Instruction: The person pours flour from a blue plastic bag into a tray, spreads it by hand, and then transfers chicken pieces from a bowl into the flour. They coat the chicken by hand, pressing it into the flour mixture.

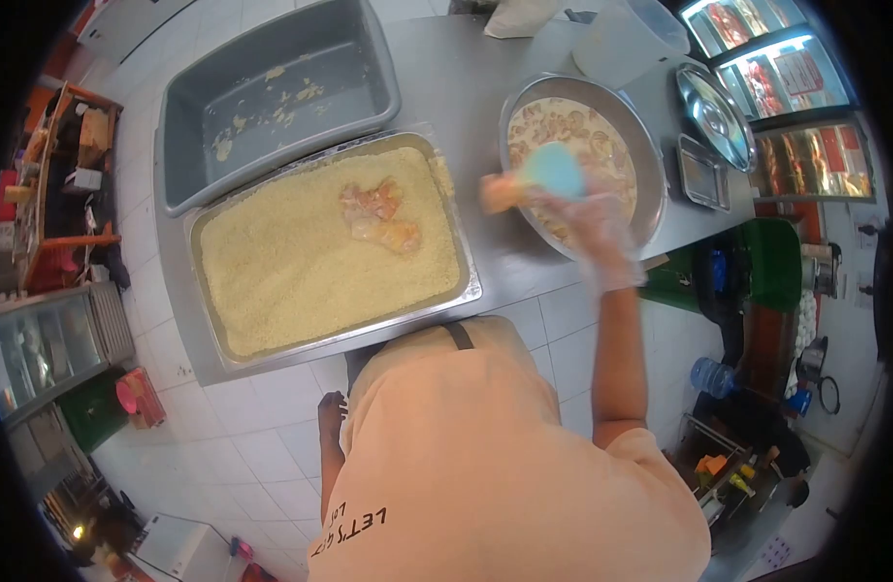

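My right hand (601,231), in a clear plastic glove, is closed round a light-blue scoop (553,170) over a round metal bowl (652,184). A raw chicken piece (503,193) shows at the scoop's left side, blurred by motion. Inside the bowl, several chicken pieces (590,128) lie in a milky liquid. Left of it stands a rectangular metal tray (472,276) filled with pale yellow crumbs (291,262). Raw chicken (388,221) rests on the crumbs. My left hand (332,411) hangs low at my side, away from the table, fingers loosely bent and holding nothing.
A grey plastic tub (281,97) with crumb bits inside stands behind the tray. Beyond the bowl is a translucent container (633,41). A metal lid (715,116) and a small metal tray (703,173) sit at the right of the steel table (446,68).
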The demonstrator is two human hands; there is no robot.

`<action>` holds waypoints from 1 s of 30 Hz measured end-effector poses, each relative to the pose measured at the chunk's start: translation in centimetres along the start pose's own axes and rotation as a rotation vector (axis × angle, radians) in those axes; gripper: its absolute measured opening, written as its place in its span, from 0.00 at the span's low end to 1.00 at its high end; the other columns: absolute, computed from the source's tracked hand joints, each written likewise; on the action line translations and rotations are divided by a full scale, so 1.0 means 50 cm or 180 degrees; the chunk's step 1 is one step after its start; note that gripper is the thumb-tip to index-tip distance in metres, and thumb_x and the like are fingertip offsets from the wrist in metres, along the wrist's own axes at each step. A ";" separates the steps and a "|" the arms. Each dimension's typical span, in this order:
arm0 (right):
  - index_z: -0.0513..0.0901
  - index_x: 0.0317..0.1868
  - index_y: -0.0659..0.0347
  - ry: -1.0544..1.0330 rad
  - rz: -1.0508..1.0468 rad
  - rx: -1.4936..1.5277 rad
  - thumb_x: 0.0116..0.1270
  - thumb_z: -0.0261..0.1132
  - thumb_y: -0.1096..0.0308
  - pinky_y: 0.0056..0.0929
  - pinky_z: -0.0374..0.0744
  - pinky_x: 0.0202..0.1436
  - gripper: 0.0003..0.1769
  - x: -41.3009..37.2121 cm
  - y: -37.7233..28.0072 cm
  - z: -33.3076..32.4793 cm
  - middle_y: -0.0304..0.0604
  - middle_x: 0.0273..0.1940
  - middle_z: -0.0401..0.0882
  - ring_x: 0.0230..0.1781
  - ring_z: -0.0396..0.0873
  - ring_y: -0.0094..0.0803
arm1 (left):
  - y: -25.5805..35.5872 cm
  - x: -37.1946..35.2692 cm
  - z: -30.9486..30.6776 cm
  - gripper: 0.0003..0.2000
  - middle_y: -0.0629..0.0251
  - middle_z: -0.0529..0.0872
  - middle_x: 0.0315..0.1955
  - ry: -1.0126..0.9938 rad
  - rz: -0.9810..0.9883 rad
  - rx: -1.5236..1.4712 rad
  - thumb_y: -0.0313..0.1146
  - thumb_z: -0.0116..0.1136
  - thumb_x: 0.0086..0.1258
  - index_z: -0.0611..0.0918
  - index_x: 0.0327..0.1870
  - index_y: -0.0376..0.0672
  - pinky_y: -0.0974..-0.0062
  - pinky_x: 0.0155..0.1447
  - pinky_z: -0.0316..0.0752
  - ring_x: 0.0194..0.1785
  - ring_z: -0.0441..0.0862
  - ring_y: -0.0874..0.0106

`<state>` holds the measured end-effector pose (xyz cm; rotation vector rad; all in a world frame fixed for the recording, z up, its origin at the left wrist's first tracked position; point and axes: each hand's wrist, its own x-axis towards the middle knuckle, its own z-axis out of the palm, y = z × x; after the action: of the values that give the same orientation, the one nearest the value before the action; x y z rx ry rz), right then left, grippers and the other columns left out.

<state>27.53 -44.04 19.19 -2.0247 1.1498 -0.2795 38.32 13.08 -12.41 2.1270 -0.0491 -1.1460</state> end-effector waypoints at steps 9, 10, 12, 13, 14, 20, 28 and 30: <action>0.80 0.50 0.64 0.0913 0.0460 -0.1585 0.57 0.66 0.46 0.40 0.79 0.48 0.31 0.055 0.063 0.037 0.54 0.46 0.82 0.42 0.82 0.47 | 0.053 -0.018 -0.006 0.14 0.65 0.80 0.27 0.0146 -0.0401 -0.0540 0.43 0.50 0.71 0.78 0.39 0.39 0.76 0.27 0.67 0.25 0.78 0.74; 0.80 0.48 0.65 0.0925 0.0589 -0.1596 0.57 0.66 0.47 0.40 0.79 0.47 0.29 0.078 0.099 0.006 0.54 0.45 0.82 0.42 0.82 0.47 | 0.032 -0.015 -0.007 0.14 0.65 0.80 0.27 0.0112 -0.0328 -0.0632 0.42 0.50 0.71 0.78 0.38 0.39 0.76 0.27 0.68 0.24 0.78 0.73; 0.81 0.41 0.65 0.0993 -0.0100 -0.2306 0.57 0.64 0.52 0.41 0.79 0.43 0.22 0.115 0.228 -0.021 0.54 0.40 0.82 0.40 0.82 0.49 | -0.103 0.027 -0.004 0.14 0.64 0.80 0.26 0.0001 0.0162 0.0022 0.43 0.50 0.71 0.79 0.38 0.38 0.76 0.27 0.68 0.25 0.78 0.73; 0.81 0.41 0.65 0.1007 -0.0101 -0.2296 0.57 0.64 0.52 0.41 0.79 0.43 0.22 0.132 0.270 -0.020 0.54 0.40 0.82 0.40 0.82 0.49 | -0.143 0.042 -0.005 0.15 0.64 0.80 0.26 -0.0117 0.0645 0.0683 0.43 0.50 0.71 0.79 0.37 0.38 0.76 0.27 0.69 0.25 0.78 0.73; 0.81 0.40 0.64 0.1032 -0.0411 -0.2621 0.58 0.62 0.55 0.41 0.79 0.42 0.19 0.146 0.304 -0.017 0.53 0.37 0.83 0.38 0.82 0.48 | -0.140 0.042 -0.007 0.15 0.64 0.80 0.26 -0.0112 0.0658 0.0690 0.43 0.50 0.71 0.79 0.37 0.38 0.76 0.27 0.69 0.25 0.78 0.73; 0.83 0.35 0.63 0.0860 -0.0252 -0.2317 0.58 0.61 0.56 0.42 0.79 0.37 0.17 0.187 0.344 -0.035 0.56 0.33 0.82 0.34 0.82 0.49 | -0.150 0.038 -0.029 0.15 0.64 0.81 0.26 -0.0101 0.0634 0.0440 0.43 0.50 0.71 0.79 0.37 0.37 0.74 0.27 0.69 0.25 0.79 0.73; 0.83 0.35 0.65 0.0844 0.0325 -0.2701 0.52 0.66 0.48 0.40 0.79 0.39 0.25 0.147 0.257 -0.030 0.59 0.34 0.82 0.35 0.82 0.51 | 0.001 0.022 -0.020 0.14 0.66 0.80 0.25 -0.0035 0.0486 0.0268 0.43 0.51 0.70 0.79 0.36 0.40 0.76 0.28 0.68 0.24 0.78 0.75; 0.83 0.35 0.65 0.0899 0.0026 -0.2368 0.51 0.66 0.48 0.39 0.79 0.39 0.25 0.138 0.267 0.000 0.59 0.33 0.82 0.34 0.82 0.52 | -0.021 0.037 -0.012 0.14 0.66 0.80 0.25 -0.0066 0.0641 0.0270 0.43 0.51 0.70 0.79 0.36 0.40 0.76 0.28 0.68 0.24 0.77 0.75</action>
<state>22.98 -53.47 8.39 -2.6801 1.6038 -0.1423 39.58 13.59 -14.14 2.1286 -0.3193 -1.0632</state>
